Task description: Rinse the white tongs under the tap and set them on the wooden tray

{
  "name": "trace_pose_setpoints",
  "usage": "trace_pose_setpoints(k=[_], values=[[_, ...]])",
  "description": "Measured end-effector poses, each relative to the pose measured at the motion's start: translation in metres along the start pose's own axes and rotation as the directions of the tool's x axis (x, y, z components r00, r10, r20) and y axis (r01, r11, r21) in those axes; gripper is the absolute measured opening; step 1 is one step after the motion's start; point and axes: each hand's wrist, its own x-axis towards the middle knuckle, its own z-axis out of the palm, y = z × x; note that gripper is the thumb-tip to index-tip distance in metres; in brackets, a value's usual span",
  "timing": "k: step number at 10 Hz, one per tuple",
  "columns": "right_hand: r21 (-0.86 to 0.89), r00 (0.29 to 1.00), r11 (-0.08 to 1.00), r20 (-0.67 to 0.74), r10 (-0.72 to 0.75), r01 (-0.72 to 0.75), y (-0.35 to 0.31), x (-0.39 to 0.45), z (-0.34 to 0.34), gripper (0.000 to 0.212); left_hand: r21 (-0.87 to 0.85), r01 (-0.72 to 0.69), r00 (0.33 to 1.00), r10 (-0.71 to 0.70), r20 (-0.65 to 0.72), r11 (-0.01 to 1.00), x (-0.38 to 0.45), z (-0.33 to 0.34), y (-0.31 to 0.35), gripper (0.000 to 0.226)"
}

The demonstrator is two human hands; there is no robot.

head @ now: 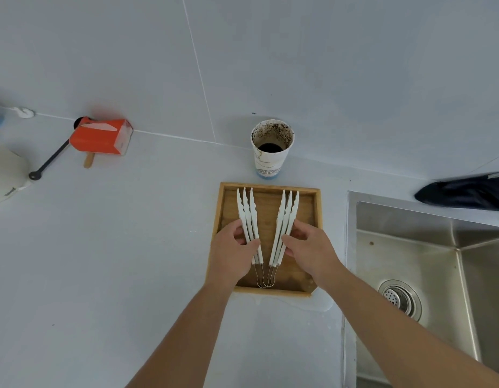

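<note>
White tongs (266, 228) with wavy arms and wire loops at the near end lie spread in a V on the wooden tray (317, 211). One bunch of arms points up left, the other up right. My left hand (231, 254) grips the left bunch of arms between thumb and fingers. My right hand (308, 247) grips the right bunch the same way. Both hands are over the tray's near half.
A stained paper cup (272, 148) stands just behind the tray. The steel sink (427, 261) with its drain lies to the right; a dark cloth (466, 191) sits at its far rim. A red box (101, 137), a black spoon and a white kettle are far left.
</note>
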Motion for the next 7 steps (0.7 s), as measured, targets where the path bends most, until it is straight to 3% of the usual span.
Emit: trace_pose_setpoints(k=[3,4,6,7], values=[[-0.030,0.999,0.999,0.035,0.023,-0.021,-0.004,-0.001,-0.004,0.026,-0.098,0.054,0.998,-0.052,0.030,0.994,0.002,-0.005,0.002,0.047],[-0.018,0.998,0.998,0.038,0.056,-0.056,-0.006,-0.002,-0.008,0.019,-0.204,0.074,0.997,-0.073,0.016,0.976,0.001,-0.007,0.002,0.052],[0.018,0.996,0.996,0.010,0.091,-0.091,-0.009,-0.012,-0.018,0.016,-0.200,0.047,0.999,-0.047,0.007,0.979,-0.004,-0.012,0.001,0.047],[0.105,0.990,0.985,-0.016,0.138,-0.136,-0.018,-0.023,-0.028,0.046,-0.206,0.068,0.998,-0.065,0.021,0.976,-0.017,-0.022,0.007,0.047]])
